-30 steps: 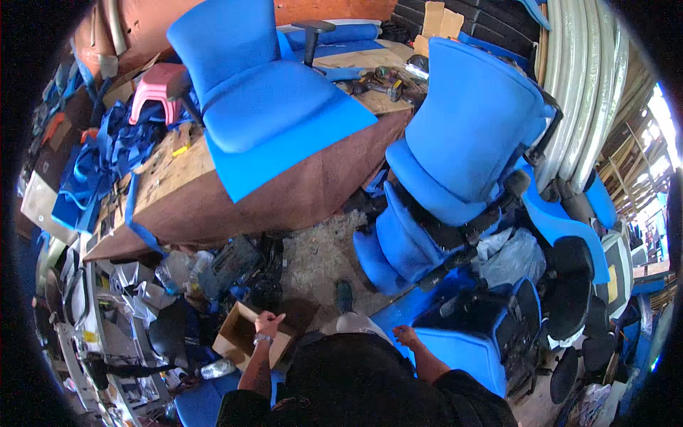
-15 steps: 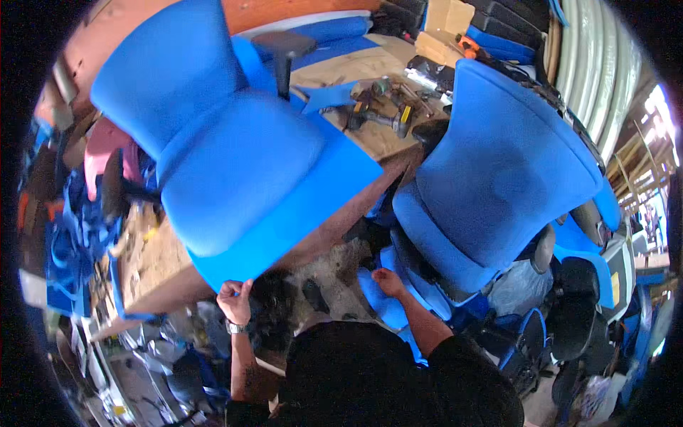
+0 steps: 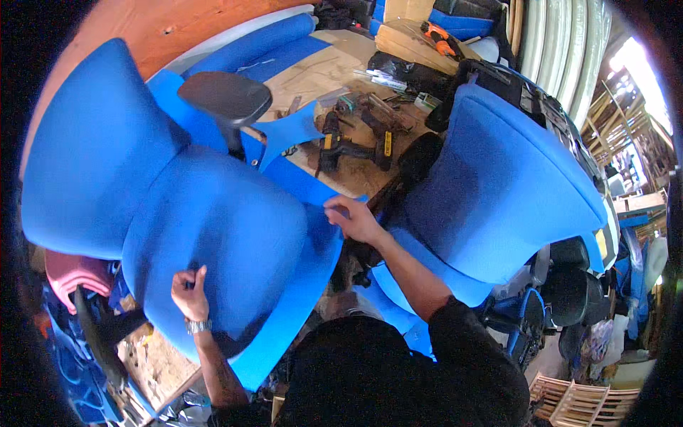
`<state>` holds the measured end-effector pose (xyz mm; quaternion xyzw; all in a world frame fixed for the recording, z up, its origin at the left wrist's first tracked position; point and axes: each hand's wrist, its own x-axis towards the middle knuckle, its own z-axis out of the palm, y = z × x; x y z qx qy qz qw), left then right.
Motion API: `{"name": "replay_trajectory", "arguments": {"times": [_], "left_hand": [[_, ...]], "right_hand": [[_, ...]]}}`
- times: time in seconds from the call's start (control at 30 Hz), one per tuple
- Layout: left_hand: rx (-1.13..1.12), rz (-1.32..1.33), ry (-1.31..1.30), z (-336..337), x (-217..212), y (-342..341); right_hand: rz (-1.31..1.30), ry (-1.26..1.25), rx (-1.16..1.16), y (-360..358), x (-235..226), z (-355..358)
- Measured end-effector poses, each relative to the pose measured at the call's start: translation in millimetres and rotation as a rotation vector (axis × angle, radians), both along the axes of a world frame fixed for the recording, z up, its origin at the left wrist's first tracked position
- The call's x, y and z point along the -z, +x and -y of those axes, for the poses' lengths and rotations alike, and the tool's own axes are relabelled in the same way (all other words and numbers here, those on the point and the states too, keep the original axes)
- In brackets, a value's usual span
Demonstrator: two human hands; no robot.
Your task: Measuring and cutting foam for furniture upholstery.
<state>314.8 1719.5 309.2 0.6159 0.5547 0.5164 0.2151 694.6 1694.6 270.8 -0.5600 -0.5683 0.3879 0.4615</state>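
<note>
A blue upholstered chair (image 3: 220, 235) lies on the workbench at the left, its backrest (image 3: 92, 156) leaning to the far left. Under its seat a bright blue sheet (image 3: 313, 277) sticks out along the bench edge. My left hand (image 3: 190, 297), with a metal watch at the wrist, hovers over or rests on the front of the seat; its fingers are curled, with nothing seen in them. Farther right, my right hand (image 3: 354, 220) is closed at the sheet's far corner, seeming to pinch its edge. A second blue chair (image 3: 498, 192) stands beside my right arm.
A yellow-and-black cordless drill (image 3: 356, 149) and other tools lie on the bench (image 3: 334, 57) beyond the first chair. A black armrest (image 3: 226, 96) juts up there. Pink folded fabric (image 3: 78, 274) is at the left; a slatted wooden piece (image 3: 583, 402) lies low at the right.
My left hand has left the sheet's near corner and come over the seat. My right hand has moved up and left to the sheet's far corner. The view has shifted.
</note>
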Motion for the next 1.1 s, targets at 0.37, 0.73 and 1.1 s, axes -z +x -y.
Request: {"name": "replay_trajectory", "arguments": {"times": [0.37,0.73,1.1], "left_hand": [[-0.234,-0.224,-0.154,-10,9,2],[-0.451,-0.33,-0.157,-18,13,16],[-0.497,-0.529,-0.148,-20,10,22]], "right_hand": [[1.088,-0.03,0.037,76,-1,-258],[0.809,-0.08,-0.018,113,10,-325],[-0.241,-0.281,0.277,186,-17,-348]]}}
